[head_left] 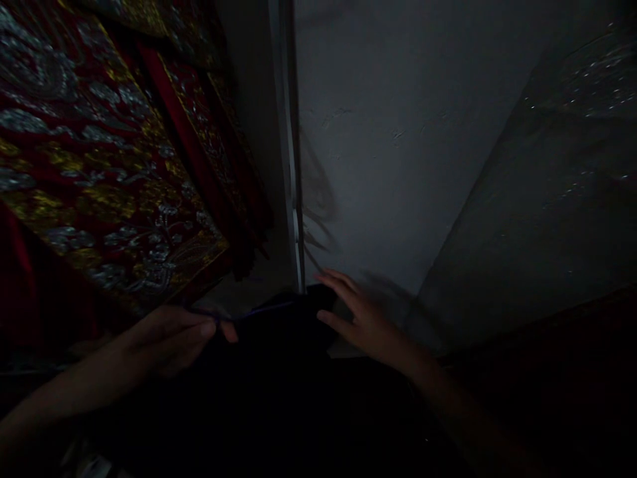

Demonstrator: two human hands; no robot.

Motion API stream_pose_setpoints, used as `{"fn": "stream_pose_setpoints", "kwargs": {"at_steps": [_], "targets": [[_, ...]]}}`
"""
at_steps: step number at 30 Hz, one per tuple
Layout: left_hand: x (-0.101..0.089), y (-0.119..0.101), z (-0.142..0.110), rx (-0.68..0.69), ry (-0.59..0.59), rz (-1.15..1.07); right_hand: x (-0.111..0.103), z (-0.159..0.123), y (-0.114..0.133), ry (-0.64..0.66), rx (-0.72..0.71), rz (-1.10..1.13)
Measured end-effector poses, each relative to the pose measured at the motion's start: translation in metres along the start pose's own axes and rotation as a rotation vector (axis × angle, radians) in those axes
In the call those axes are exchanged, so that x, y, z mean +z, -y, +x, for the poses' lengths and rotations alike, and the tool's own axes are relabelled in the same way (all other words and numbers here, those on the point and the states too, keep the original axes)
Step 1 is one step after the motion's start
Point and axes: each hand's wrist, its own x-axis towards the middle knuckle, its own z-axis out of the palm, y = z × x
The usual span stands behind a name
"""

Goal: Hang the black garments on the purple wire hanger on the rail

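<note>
The scene is very dark. My left hand is at lower left with its fingers pinched on the edge of a dark cloth that lies below both hands. My right hand reaches in from the lower right, fingers stretched out and spread, resting on or just over the far edge of the same dark cloth, near the foot of a pale vertical frame.
Red fabric embroidered in gold and silver hangs at the left. A pale wall fills the middle. A dark sheer cloth with small sparkles hangs at the right.
</note>
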Motion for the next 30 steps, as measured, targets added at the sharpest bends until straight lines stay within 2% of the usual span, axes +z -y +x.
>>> {"fn": "stream_pose_setpoints", "kwargs": {"at_steps": [2,3,4,6,8,9,10,11,12,14,16,18,20,23,25,28,30], "targets": [[-0.011,-0.005,0.012,0.037,-0.017,0.124,-0.004,0.002,-0.004,0.137,0.048,0.093],[-0.013,-0.007,0.018,0.077,-0.09,0.169,-0.008,0.003,-0.003,0.186,0.086,0.147],[-0.012,-0.007,0.024,0.145,-0.222,0.21,-0.014,0.007,-0.002,0.196,0.131,0.197],[-0.005,-0.005,0.031,0.317,-0.52,0.318,-0.031,0.02,0.0,0.097,0.196,0.278],[0.007,0.002,0.031,0.513,-0.801,0.438,-0.05,0.042,0.001,-0.083,0.218,0.332],[0.014,0.007,0.029,0.596,-0.895,0.488,-0.059,0.054,0.001,-0.166,0.215,0.349],[0.022,0.013,0.028,0.657,-0.929,0.526,-0.068,0.066,0.0,-0.241,0.208,0.367],[0.03,0.019,0.027,0.697,-0.898,0.548,-0.075,0.076,-0.001,-0.31,0.202,0.386],[0.038,0.025,0.027,0.714,-0.807,0.557,-0.081,0.083,-0.002,-0.373,0.197,0.409],[0.057,0.036,0.032,0.648,-0.51,0.554,-0.088,0.085,-0.005,-0.462,0.206,0.462],[0.076,0.046,0.04,0.511,-0.258,0.531,-0.087,0.074,-0.01,-0.487,0.261,0.508],[0.094,0.054,0.048,0.375,-0.118,0.533,-0.081,0.055,-0.018,-0.464,0.349,0.527],[0.109,0.062,0.054,0.283,-0.028,0.591,-0.076,0.04,-0.027,-0.49,0.421,0.532],[0.124,0.077,0.054,0.152,0.028,0.697,-0.077,0.032,-0.038,-0.603,0.427,0.475],[0.133,0.089,0.049,0.103,0.005,0.675,-0.08,0.03,-0.043,-0.66,0.336,0.315],[0.15,0.105,0.036,0.15,-0.135,0.457,-0.068,0.012,-0.044,-0.865,0.179,0.042],[0.165,0.11,0.027,0.213,-0.276,0.259,-0.038,-0.014,-0.042,-1.039,0.206,0.024]]}}
